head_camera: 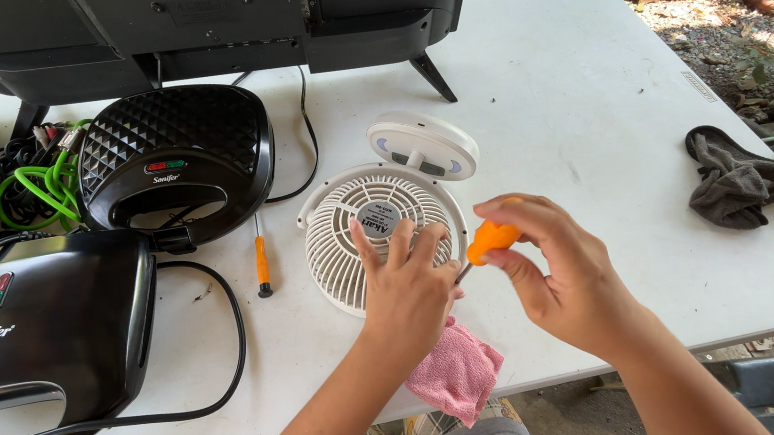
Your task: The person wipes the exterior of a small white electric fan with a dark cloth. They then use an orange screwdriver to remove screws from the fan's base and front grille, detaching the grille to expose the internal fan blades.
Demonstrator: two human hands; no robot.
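**A small tool, a thin grille, and a cloth near the edge**

The left hand [405, 287] is lying open on the white fan [379, 232], fingers spread over the grille, pressing it flat. The fan is sitting near the middle of the table [584, 104], a little toward the near edge. The right hand [553, 268] is closing around the orange screwdriver [491, 238] and pointing it down at the fan's right side.

What could go wrong? The tip could be slipping off and poking the left fingers, since they are right beside it. Pushing too hard could be cracking the thin white bars. The pink cloth [457, 372] is hanging over the near edge — a bump from a wrist could be knocking it off.

Hard to see: the screwdriver's tip is hiding behind the left hand, so I cannot tell what it is touching. Part of the grille is covered too — and any screw is too small to make out.
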